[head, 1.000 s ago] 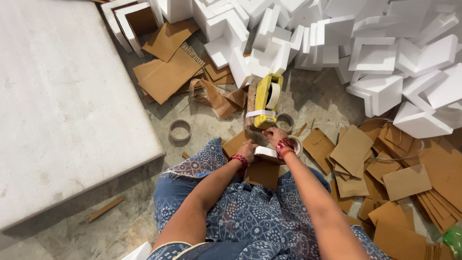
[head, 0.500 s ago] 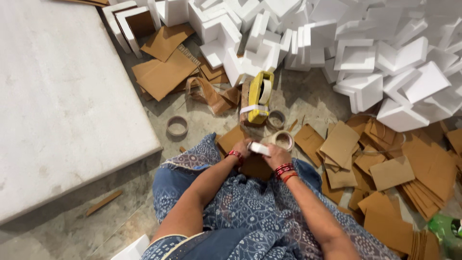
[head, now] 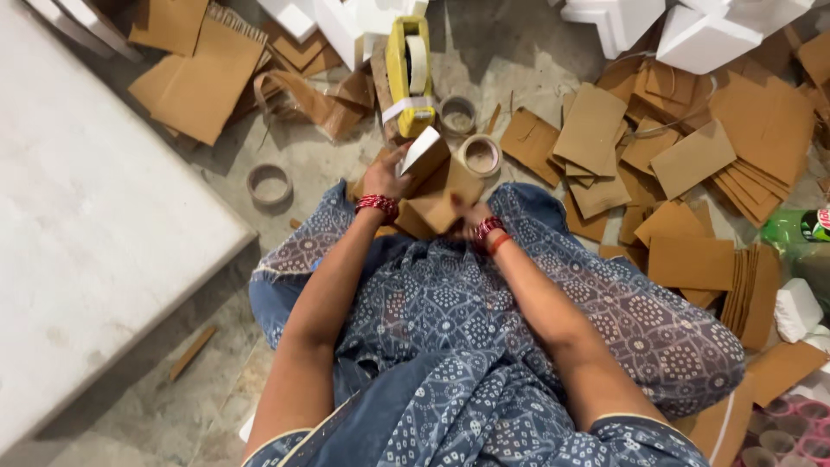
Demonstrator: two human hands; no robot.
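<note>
I sit on the floor with a small cardboard-wrapped block [head: 435, 186] held in front of my knees. My left hand [head: 385, 175] grips its left side, where a white foam face [head: 418, 150] shows. My right hand [head: 473, 216] holds the lower right corner of the brown cardboard. Both wrists wear red bangles. A yellow tape dispenser [head: 409, 75] with a white tape roll stands just beyond the block.
Tape rolls [head: 481, 156] and an empty tape ring [head: 269, 183] lie on the concrete floor. Cut cardboard pieces [head: 692, 160] pile up at the right, white foam blocks [head: 718, 35] at the top. A large white slab [head: 95, 225] fills the left. A green bottle [head: 800, 229] lies at the right edge.
My hands have pulled the block back from the tape dispenser toward my lap and tilted it. The camera has dipped lower and closer.
</note>
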